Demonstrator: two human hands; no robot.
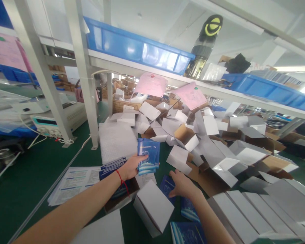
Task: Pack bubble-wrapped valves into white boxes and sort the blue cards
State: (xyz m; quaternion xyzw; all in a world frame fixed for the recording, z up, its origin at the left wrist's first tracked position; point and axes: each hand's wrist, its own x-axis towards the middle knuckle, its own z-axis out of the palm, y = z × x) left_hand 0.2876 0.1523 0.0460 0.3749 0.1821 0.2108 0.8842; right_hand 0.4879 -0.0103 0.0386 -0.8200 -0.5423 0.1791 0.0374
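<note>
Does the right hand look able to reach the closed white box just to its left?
Most likely yes: the right hand is close beside the closed white box, and only a flat blue booklet shows between them.

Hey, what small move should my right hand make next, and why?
Probably close your right hand on the blue booklet at its fingertips: that hand is spread open there, while your left hand holds similar blue booklets.

Bright, diffuse light; glare on blue bin [132, 45]; frame edges stretched, soft.
</note>
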